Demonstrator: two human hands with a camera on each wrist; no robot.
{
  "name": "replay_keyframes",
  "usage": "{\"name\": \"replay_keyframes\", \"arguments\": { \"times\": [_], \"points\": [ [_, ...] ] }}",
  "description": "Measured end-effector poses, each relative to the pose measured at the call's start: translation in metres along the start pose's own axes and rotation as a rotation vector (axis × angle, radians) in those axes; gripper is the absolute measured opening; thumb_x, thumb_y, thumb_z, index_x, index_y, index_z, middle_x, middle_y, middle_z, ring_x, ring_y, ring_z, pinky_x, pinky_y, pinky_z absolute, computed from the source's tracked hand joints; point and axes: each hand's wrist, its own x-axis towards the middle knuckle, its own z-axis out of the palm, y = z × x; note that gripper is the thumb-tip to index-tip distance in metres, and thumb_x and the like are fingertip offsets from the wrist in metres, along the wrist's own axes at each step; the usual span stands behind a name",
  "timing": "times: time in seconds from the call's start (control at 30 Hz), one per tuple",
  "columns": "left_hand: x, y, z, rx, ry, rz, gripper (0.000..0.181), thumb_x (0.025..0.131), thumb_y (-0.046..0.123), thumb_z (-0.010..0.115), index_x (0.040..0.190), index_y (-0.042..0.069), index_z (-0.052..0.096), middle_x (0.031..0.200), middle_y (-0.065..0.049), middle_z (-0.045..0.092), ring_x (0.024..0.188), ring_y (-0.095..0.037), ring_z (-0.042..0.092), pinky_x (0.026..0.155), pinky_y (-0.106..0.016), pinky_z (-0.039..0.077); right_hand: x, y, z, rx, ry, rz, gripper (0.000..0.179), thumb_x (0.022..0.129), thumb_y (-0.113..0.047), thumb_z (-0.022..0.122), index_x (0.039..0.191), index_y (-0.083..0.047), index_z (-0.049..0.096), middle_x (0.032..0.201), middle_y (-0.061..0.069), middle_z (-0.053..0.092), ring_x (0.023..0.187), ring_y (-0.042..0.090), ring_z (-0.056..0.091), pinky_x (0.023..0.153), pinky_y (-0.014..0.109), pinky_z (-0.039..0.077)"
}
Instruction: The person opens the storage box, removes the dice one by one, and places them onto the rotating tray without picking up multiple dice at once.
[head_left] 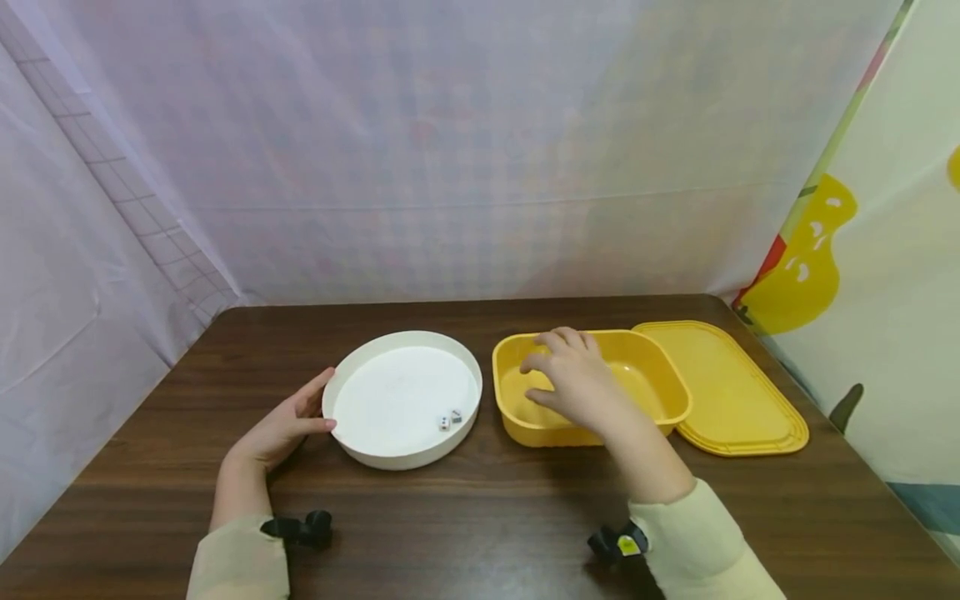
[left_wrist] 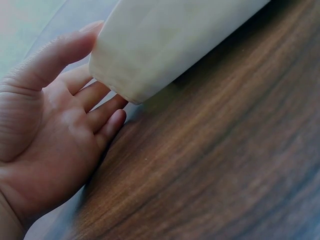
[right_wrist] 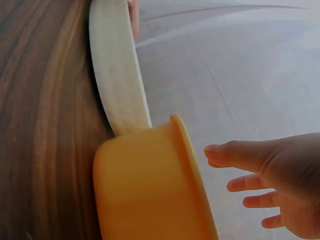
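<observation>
A round white tray (head_left: 405, 392) with a low wall stands left of the middle of the table. Two small white dice (head_left: 445, 423) lie inside it, near its right front edge. My left hand (head_left: 281, 429) touches the tray's left side with thumb and fingertips, its fingers spread along the outer wall (left_wrist: 145, 50). Over the yellow container (head_left: 517, 429) hovers my right hand (head_left: 573, 379), fingers loosely bent and apart from one another, with nothing seen between them. In the right wrist view, the thumb (right_wrist: 240, 154) stays clear of the container's rim.
A flat yellow lid (head_left: 727, 392) lies to the right of the container, partly hidden by its edge. The dark wooden table (head_left: 450, 525) reaches back to a pale curtain (head_left: 450, 167). Each wrist wears a black strap device (head_left: 300, 529).
</observation>
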Motion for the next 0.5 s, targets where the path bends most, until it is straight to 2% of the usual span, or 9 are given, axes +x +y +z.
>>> {"name": "replay_keyframes", "arguments": {
  "times": [0.2, 0.5],
  "points": [
    [0.001, 0.001, 0.000, 0.009, 0.000, -0.005, 0.088, 0.087, -0.001, 0.062, 0.153, 0.002, 0.004, 0.158, -0.017, -0.001, 0.143, -0.031, -0.005, 0.110, -0.052, -0.003, -0.003, 0.014, -0.006, 0.022, 0.010, 0.042, 0.028, 0.081, -0.025, 0.078, 0.105, -0.012, 0.073, 0.127, 0.018, 0.054, 0.121, 0.039, 0.038, 0.101, 0.059, 0.023],
    [0.000, 0.000, 0.000, -0.002, 0.002, 0.000, 0.088, 0.087, -0.002, 0.062, 0.153, 0.001, 0.004, 0.158, -0.018, -0.001, 0.142, -0.032, -0.005, 0.110, -0.053, -0.003, -0.005, 0.026, -0.009, 0.040, -0.032, 0.088, 0.028, 0.082, -0.024, 0.077, 0.106, -0.012, 0.072, 0.127, 0.018, 0.053, 0.122, 0.041, 0.036, 0.101, 0.060, 0.022]
  ]
}}
